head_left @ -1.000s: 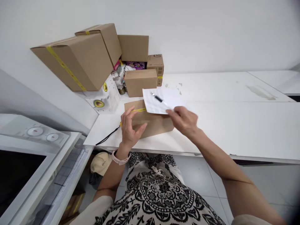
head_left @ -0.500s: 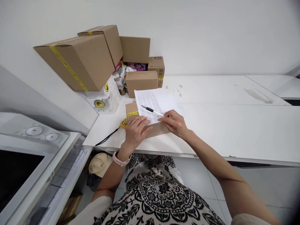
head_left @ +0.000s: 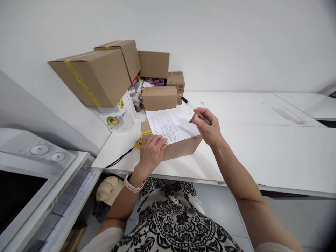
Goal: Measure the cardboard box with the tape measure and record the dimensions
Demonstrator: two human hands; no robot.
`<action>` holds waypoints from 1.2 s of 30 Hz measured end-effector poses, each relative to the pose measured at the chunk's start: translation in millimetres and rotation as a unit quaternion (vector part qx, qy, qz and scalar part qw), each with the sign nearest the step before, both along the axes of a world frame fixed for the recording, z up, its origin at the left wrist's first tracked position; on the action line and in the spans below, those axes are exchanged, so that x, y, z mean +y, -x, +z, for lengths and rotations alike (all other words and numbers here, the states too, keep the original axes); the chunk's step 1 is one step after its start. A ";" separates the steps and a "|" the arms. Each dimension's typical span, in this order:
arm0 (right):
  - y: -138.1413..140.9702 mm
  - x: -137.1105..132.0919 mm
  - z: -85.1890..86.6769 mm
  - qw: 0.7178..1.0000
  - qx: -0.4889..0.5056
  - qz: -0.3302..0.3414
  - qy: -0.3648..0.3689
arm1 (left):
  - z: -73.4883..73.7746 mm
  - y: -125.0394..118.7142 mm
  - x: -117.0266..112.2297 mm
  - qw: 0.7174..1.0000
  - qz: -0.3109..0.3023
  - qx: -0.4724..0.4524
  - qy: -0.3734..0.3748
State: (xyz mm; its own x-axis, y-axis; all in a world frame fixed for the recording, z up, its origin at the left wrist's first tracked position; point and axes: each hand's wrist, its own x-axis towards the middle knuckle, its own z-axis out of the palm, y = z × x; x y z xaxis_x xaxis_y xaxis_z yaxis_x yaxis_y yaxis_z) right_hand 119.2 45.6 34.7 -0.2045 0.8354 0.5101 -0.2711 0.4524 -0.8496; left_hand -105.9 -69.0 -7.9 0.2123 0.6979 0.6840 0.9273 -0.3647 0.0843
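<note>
A printed sheet of paper (head_left: 181, 126) lies on top of a cardboard box (head_left: 181, 148) at the table's front. My left hand (head_left: 151, 152) rests on the sheet's lower left corner and the box, its fingers stretched out. Above the right side of the sheet, my right hand (head_left: 210, 127) grips a pen (head_left: 184, 99) with a clear barrel. The pen's black end points up and left, apart from the paper. Beside my left hand is a yellow tape measure (head_left: 138, 142) with a black strap.
Cardboard boxes (head_left: 110, 77) are stacked at the back left on white avocado-print boxes (head_left: 118, 120). A smaller carton (head_left: 160, 98) stands behind the sheet. A white microwave (head_left: 49, 154) is at the left. The white table (head_left: 262, 150) stretches right.
My right hand has lifted off the sheet and moved right with the pen, uncovering more paper. My left hand stays at the lower left corner. The view has tilted slightly upward.
</note>
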 end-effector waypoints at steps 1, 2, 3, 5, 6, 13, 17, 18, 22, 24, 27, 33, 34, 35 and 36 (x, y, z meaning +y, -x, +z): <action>1.4 -0.6 5.3 1.000 0.024 0.003 0.007 | 0.5 2.3 0.5 1.000 -0.002 0.002 0.006; 3.4 -1.1 10.0 0.999 0.041 0.006 0.016 | 0.9 4.2 1.2 1.000 -0.006 0.002 0.013; 5.9 -1.1 13.8 0.998 0.055 0.008 0.029 | 1.2 5.3 2.0 1.000 -0.011 0.002 0.021; 12.7 1.1 17.4 0.995 0.075 0.008 0.067 | 1.1 4.2 4.7 0.999 -0.019 0.005 0.039; 16.7 3.3 17.3 0.992 0.084 0.008 0.094 | 0.5 2.0 6.5 0.999 -0.019 0.008 0.044; 45.6 19.9 5.9 0.950 0.122 0.132 0.256 | -10.9 -12.7 16.4 0.997 0.017 0.072 0.030; 51.3 21.6 -2.4 0.934 0.086 0.188 0.290 | -11.4 -13.4 15.3 0.993 0.034 0.110 0.034; 51.6 22.2 -5.7 0.940 0.081 0.172 0.284 | -11.1 -15.7 15.6 0.993 0.038 0.108 0.038; 50.8 25.2 -18.5 0.973 0.064 0.053 0.215 | -11.9 -34.3 22.0 0.992 0.063 0.091 0.060; 49.5 25.9 -21.6 0.980 0.034 0.037 0.193 | -14.3 -42.5 26.8 0.992 0.071 0.087 0.062; 46.9 26.3 -21.2 0.978 -0.006 0.077 0.193 | -18.2 -44.9 32.4 0.993 0.057 0.079 0.059; 42.3 26.8 -19.4 0.983 -0.062 0.013 0.175 | -19.2 -37.0 31.0 0.994 0.039 0.090 0.050; 41.9 26.4 -20.0 0.982 -0.070 -0.004 0.174 | -18.8 -37.1 30.1 0.994 0.040 0.095 0.048; 41.6 25.8 -20.7 0.982 -0.079 -0.012 0.172 | -18.5 -37.5 29.4 0.993 0.040 0.099 0.046; 41.4 25.1 -21.4 0.982 -0.088 -0.008 0.166 | -18.4 -38.0 28.9 0.993 0.040 0.101 0.044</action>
State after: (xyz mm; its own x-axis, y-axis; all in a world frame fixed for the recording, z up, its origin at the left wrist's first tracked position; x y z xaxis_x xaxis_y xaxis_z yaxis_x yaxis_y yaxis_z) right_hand 77.8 70.6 13.3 -0.2503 0.9538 0.1662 -0.1015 0.1448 -0.9842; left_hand -67.9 -40.1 -26.4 0.2810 0.7732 0.5685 0.9542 -0.2886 -0.0790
